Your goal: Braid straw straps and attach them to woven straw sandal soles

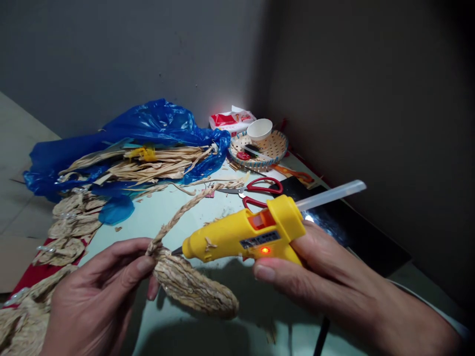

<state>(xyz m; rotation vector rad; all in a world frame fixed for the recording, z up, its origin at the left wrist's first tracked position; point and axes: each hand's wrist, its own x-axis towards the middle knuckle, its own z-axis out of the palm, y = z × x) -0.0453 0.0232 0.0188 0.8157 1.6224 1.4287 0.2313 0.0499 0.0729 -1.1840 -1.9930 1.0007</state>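
Note:
My left hand is closed, pinching one end of a coiled piece of braided straw between thumb and fingers. From that pinch a loose straw braid runs up and to the right across the table. My right hand is wrapped round a yellow hot glue gun, whose red light is lit. Its dark nozzle points left and meets, or nearly meets, the top edge of the coil beside my left fingertips. A translucent glue stick juts from the gun's back end.
Red-handled scissors lie behind the glue gun. Dry straw strips rest on a blue plastic bag. A woven basket holds a white bowl. Straw pieces with clear clips line the left edge; a black board lies right.

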